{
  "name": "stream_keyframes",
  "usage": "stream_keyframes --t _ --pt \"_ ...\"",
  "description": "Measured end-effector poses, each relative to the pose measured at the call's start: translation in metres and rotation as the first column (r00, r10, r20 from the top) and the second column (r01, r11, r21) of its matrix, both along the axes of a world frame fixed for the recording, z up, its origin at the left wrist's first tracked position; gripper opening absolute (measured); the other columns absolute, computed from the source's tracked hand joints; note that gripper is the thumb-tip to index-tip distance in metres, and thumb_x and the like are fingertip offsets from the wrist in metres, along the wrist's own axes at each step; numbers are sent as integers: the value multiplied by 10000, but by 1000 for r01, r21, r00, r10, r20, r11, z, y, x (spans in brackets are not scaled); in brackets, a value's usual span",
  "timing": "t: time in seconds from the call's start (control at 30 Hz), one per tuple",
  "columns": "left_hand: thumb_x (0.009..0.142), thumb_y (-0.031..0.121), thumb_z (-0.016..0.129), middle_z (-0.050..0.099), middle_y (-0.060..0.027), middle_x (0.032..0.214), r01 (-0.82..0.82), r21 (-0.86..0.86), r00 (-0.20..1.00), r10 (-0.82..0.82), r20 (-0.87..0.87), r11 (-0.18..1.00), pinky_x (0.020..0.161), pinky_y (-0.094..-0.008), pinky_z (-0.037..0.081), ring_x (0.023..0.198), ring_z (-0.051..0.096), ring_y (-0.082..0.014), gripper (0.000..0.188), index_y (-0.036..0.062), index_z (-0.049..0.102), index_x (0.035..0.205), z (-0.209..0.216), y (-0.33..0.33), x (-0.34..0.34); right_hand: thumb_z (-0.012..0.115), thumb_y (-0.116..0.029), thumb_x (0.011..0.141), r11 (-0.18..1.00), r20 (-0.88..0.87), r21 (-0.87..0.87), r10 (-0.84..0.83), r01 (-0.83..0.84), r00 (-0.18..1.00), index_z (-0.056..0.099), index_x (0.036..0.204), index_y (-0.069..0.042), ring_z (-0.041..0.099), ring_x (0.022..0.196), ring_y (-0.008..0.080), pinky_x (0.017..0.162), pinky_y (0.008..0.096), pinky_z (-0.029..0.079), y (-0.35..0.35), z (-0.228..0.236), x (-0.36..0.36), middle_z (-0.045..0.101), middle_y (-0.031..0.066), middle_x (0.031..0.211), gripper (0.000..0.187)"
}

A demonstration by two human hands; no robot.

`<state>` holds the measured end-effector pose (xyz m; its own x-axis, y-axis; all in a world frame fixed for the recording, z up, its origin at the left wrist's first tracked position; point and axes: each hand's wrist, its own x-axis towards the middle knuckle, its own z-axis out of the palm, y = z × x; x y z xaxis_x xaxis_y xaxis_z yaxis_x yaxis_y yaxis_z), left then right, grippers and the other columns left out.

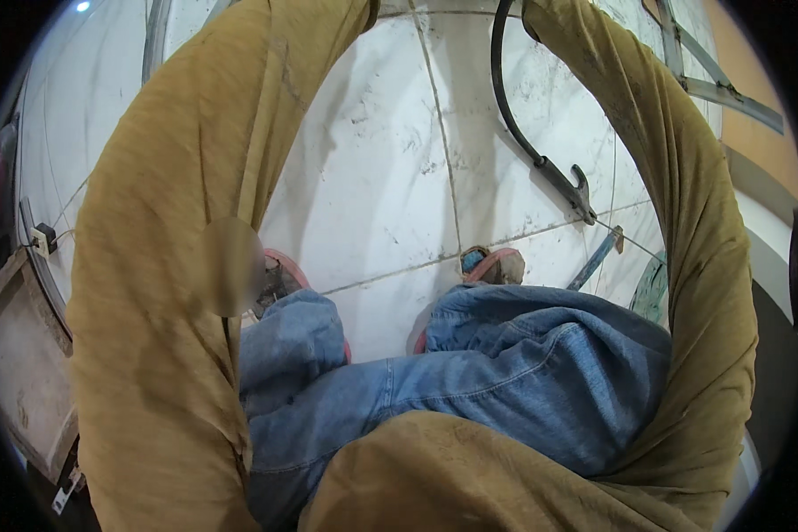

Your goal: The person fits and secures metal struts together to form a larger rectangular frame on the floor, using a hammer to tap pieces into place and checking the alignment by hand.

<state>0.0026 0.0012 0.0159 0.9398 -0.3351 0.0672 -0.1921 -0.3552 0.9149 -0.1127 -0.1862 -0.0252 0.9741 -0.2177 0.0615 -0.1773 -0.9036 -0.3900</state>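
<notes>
Both my arms, in loose tan sleeves, reach up past the top edge, so neither hand shows. The left sleeve (164, 177) fills the left side, and the right sleeve (683, 160) curves down the right. Between them, on the floor, lies a welding electrode holder (563, 188) at the end of a black cable (504, 97). A thin rod (631, 235) sticks out of its jaws. Close to my right knee is a tool with a blue, worn handle (594, 262), partly covered by my jeans (505, 372).
White tiles (372, 151) with dark smudges make up the floor. Grey metal bars (727, 97) stand at the upper right, another bar (155, 40) at the upper left. At the left are a worn framed panel (31, 355) and a small black-and-white block (43, 239). My sandalled feet (496, 266) are below.
</notes>
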Motion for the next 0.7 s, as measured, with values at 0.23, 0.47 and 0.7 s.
stream_keyframes --t 0.23,0.47,0.7 --pt "717 360 702 712 -173 893 116 -20 992 -117 -49 993 804 -370 526 869 689 -298 538 -9 625 1101 -8 2 11 705 -213 788 1000 -67 -1 -26 26 997 731 937 -19 666 659 239 664 383 531 5 11 5 705 168 763 247" --pt "724 352 727 686 -185 1039 98 -223 994 -108 -30 970 866 -365 519 966 665 -303 645 -36 555 1209 -21 4 22 710 -202 805 1000 -128 -17 -28 26 991 717 994 -10 696 779 282 738 391 539 15 16 14 711 185 867 270" --pt "758 390 677 699 -202 1073 103 -125 985 -119 -123 987 932 -377 505 1035 662 -339 514 16 652 1110 -9 3 14 724 -182 830 998 -99 43 -43 47 994 711 1090 -44 712 856 281 804 363 546 10 12 6 733 153 964 294"
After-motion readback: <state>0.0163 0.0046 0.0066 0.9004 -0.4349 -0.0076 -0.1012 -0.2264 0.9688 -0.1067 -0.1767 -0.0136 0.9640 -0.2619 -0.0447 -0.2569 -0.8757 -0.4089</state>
